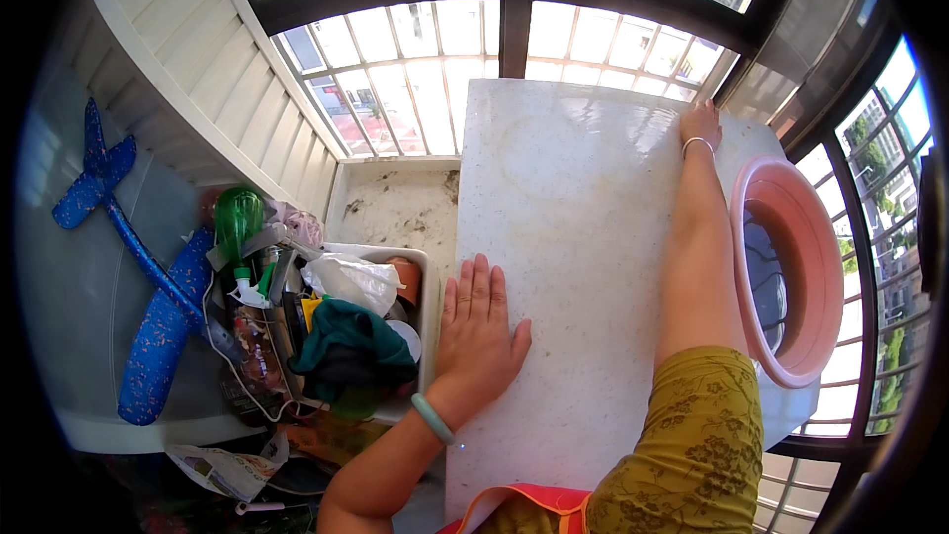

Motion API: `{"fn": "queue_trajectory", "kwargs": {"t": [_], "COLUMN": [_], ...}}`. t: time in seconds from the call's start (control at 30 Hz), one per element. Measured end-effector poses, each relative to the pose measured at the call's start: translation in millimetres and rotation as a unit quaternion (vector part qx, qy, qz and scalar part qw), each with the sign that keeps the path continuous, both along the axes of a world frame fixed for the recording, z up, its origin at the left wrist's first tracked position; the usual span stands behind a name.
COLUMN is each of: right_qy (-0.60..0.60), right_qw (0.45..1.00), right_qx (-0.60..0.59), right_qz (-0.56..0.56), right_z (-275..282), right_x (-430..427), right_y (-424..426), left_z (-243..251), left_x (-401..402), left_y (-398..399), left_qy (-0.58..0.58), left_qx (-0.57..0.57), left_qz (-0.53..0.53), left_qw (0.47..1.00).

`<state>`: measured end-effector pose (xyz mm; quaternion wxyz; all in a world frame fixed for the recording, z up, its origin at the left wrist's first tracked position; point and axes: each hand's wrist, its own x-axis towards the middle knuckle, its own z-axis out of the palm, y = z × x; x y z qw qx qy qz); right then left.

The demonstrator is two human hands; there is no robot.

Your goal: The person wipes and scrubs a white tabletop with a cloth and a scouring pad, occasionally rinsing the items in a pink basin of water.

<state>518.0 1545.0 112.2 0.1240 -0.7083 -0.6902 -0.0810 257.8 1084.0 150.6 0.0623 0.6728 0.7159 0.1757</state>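
My left hand [480,341] lies palm down near the left edge of a pale, speckled slab [571,252], its fingers slightly apart and a green bangle on the wrist. At the slab's far right edge is my right hand [701,124], with a silver-coloured bracelet; its fingertips reach the edge, and whether they grip it is hard to see. A pink plastic basin [834,274] with dark liquid in it stands on the right, beside my right forearm.
Left of the slab, a white bin [425,267] holds a dark green cloth [352,345], a white plastic bag [356,282] and a terracotta-coloured pot [405,278]. Nearby are a green spray bottle [239,222] and a blue foam toy plane [159,341]. Barred windows stand ahead and right.
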Motion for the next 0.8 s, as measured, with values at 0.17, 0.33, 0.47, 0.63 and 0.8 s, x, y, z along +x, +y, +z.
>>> {"fn": "queue_trajectory", "kwargs": {"t": [0.17,0.33,0.47,0.63,0.8], "right_qy": [0.138,0.114,0.074,0.109,0.127], "right_qw": [0.946,0.96,0.997,0.94,0.845], "right_qx": [0.065,0.064,0.008,-0.013,-0.07], "right_qz": [-0.285,-0.246,0.027,0.323,0.515], "right_z": [14,-1,17,32,32], "right_x": [-16,-40,-83,-128,-124], "right_y": [-35,-75,-167,-293,-416], "left_z": [1,-6,-9,-16,-11], "left_x": [4,5,5,5,-4], "left_y": [1,6,8,17,8], "left_qy": [0.008,0.025,0.045,0.002,-0.085], "left_qx": [0.026,0.001,-0.009,0.02,0.07], "left_qz": [-0.012,-0.002,0.021,0.023,-0.008], "left_qw": [1.0,1.0,0.999,1.0,0.994]}}
